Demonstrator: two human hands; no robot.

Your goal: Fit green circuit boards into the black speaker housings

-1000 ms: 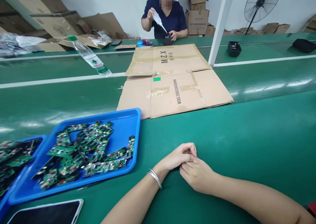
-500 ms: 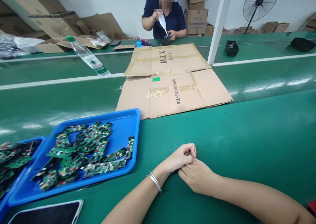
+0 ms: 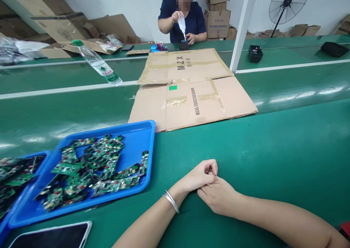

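Note:
In front of me on the green table, my left hand [image 3: 201,174] and my right hand [image 3: 218,195] rest clasped together. The left fingers are curled, with the thumb folded in against the right hand. My right hand is closed too, its fingertips tucked under the left palm and hidden. No object shows in either hand. A silver bangle [image 3: 171,202] circles my left wrist. To the left of the hands lies a blue tray [image 3: 151,142] with a loose heap of green circuit boards [image 3: 105,157].
A second blue tray [image 3: 45,158] of boards is at the far left, with a phone [image 3: 51,237] below. Flattened cardboard [image 3: 180,106] spans the middle. A water bottle [image 3: 100,66] lies behind the trays. Across the bench, a person [image 3: 171,18] holds a white squeeze bottle [image 3: 182,25].
My clasped hands are nearly still. The person across has shifted the squeeze bottle slightly to the right. The trays and boards have not moved.

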